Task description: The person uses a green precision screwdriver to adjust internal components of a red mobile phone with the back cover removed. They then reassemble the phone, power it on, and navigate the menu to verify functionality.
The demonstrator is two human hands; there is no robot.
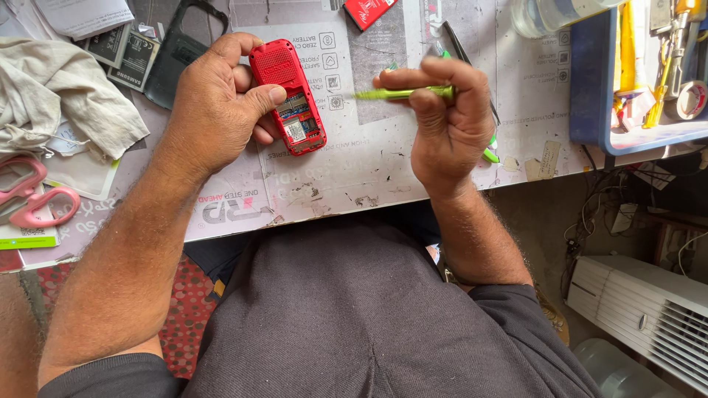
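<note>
Red phone — gripped by left hand fingers

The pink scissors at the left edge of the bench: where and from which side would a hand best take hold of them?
By the two handle loops. The pink scissors lie flat with both loops fully showing and the blades out of frame to the left, so coming from above or the right meets the loops first. Both hands are occupied: the left hand holds the red phone, the right hand a green screwdriver.
</note>
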